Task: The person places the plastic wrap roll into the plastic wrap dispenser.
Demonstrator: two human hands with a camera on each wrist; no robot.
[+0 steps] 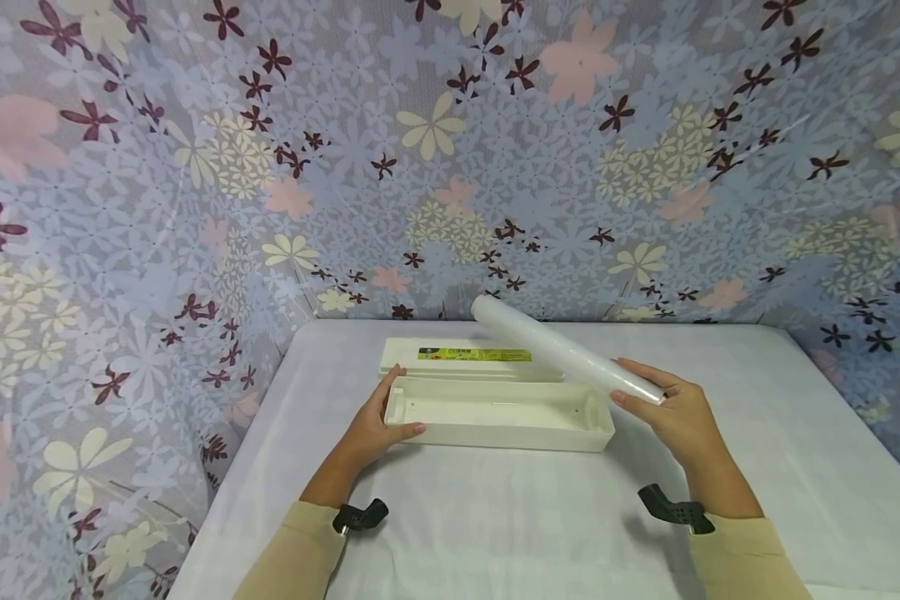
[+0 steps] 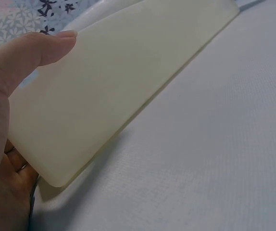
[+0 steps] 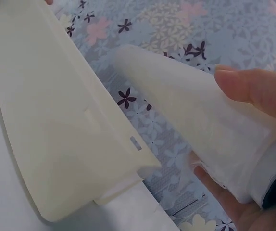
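Observation:
A long cream plastic box (image 1: 495, 435) lies across the table with its hollow inside facing up. My left hand (image 1: 371, 425) grips its left end, the thumb on the front wall, as the left wrist view also shows. Behind the box lies its cream lid (image 1: 405, 364) with a yellow-green label. In my right hand (image 1: 678, 412) I hold a roll of plastic wrap (image 1: 570, 350) by its near right end. The roll slants up to the left, its far end above the lid. In the right wrist view the thumb (image 3: 248, 89) and fingers go round the roll, apart from the box.
A white cloth (image 1: 495, 517) covers the table. Flower-patterned fabric (image 1: 450, 167) hangs behind the table and along its sides. Dark wrist mounts (image 1: 675, 507) sit on both forearms.

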